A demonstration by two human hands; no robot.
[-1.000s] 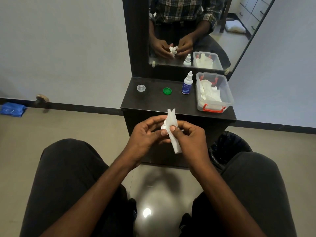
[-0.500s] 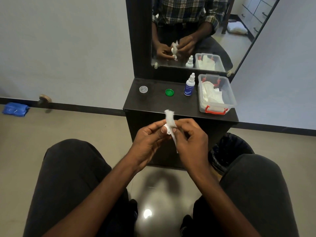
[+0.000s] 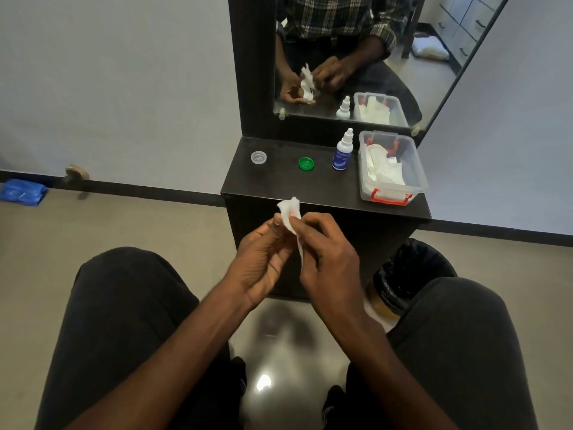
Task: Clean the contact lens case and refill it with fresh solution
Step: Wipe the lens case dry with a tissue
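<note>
My left hand (image 3: 263, 259) and my right hand (image 3: 328, 256) meet in front of me, over my lap. Between their fingertips is a white tissue (image 3: 290, 211). Its crumpled end sticks up and a strip hangs down between my palms. My left fingers pinch the white contact lens case inside the tissue. The case is hidden here and shows only in the mirror reflection (image 3: 307, 88). My right thumb and fingers press the tissue against it. On the dark dresser top (image 3: 279, 181) lie a clear cap (image 3: 259, 157) and a green cap (image 3: 306, 163). The solution bottle (image 3: 342, 152) stands upright beside them.
A clear plastic box (image 3: 417, 178) with red latches holds tissues at the right end of the dresser. A mirror (image 3: 356, 41) rises behind it. A black-lined bin (image 3: 409, 274) sits on the floor by my right knee. A blue cloth (image 3: 21, 192) lies far left.
The tissue's top end has gone from a flat upright strip to a bunched tip. My right fingers have shifted around it while my left hand keeps its grip.
</note>
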